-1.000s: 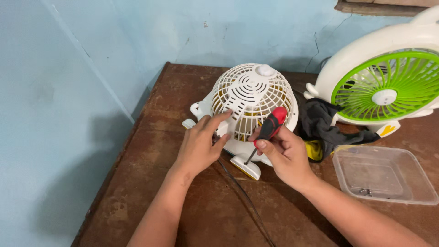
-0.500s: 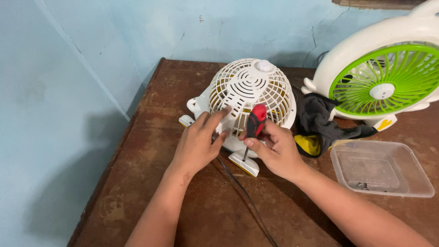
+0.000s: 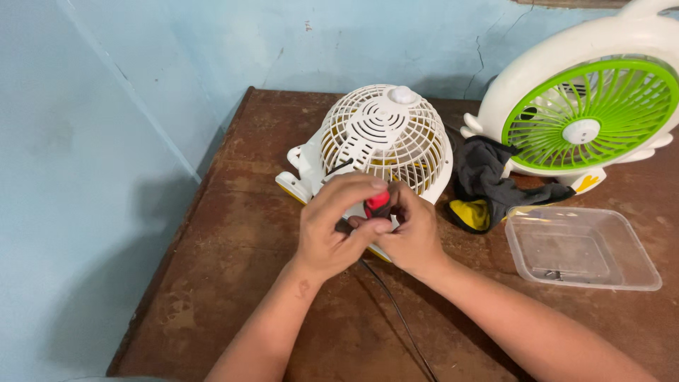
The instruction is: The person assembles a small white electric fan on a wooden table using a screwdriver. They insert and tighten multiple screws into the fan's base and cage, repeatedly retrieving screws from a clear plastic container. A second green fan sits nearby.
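Both hands (image 3: 368, 226) clench the red-handled screwdriver (image 3: 377, 201) at the white fan's (image 3: 385, 138) six o'clock; its hidden tip could slip, gouging plastic.

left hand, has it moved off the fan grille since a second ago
Yes. The left hand has slid right and toward the person, off the white fan grille, onto the red screwdriver handle beside the right hand.

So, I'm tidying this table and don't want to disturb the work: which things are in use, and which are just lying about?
In use:
- small white fan
- red-handled screwdriver, gripped by left hand and right hand
- fan's black cord

Lying about:
- green-and-white fan
- dark cloth
- clear plastic tray, holding a small metal piece
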